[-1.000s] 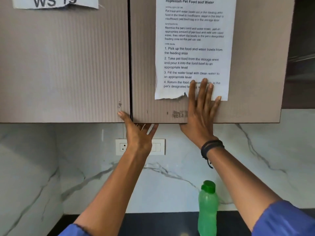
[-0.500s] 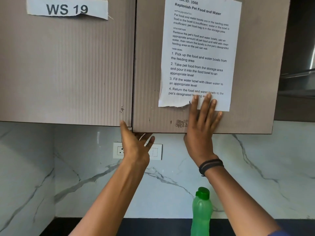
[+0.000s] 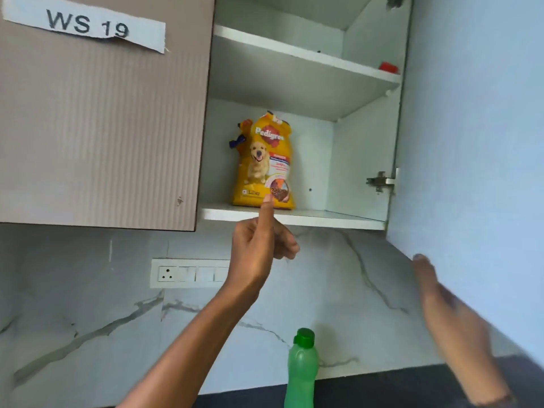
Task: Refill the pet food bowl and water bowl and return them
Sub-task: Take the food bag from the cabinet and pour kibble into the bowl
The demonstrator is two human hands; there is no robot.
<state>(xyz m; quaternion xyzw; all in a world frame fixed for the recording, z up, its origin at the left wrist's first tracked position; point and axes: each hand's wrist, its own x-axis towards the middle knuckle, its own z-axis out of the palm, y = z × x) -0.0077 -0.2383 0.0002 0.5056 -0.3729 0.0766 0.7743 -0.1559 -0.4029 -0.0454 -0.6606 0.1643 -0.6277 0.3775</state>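
Right cupboard door [image 3: 471, 142] is standing open, its pale inner face turned to the camera. Yellow pet food bag [image 3: 265, 163] is sitting upright on the lower shelf [image 3: 323, 217], near the front edge. Left hand [image 3: 259, 248] is reaching up just below that edge, fingers curled, one digit pointing up in front of the bag's base, holding nothing. Right hand [image 3: 447, 313], blurred, is lying with straight fingers against the door's lower edge. Green bottle [image 3: 301, 369] is standing on the dark counter [image 3: 382, 390] below.
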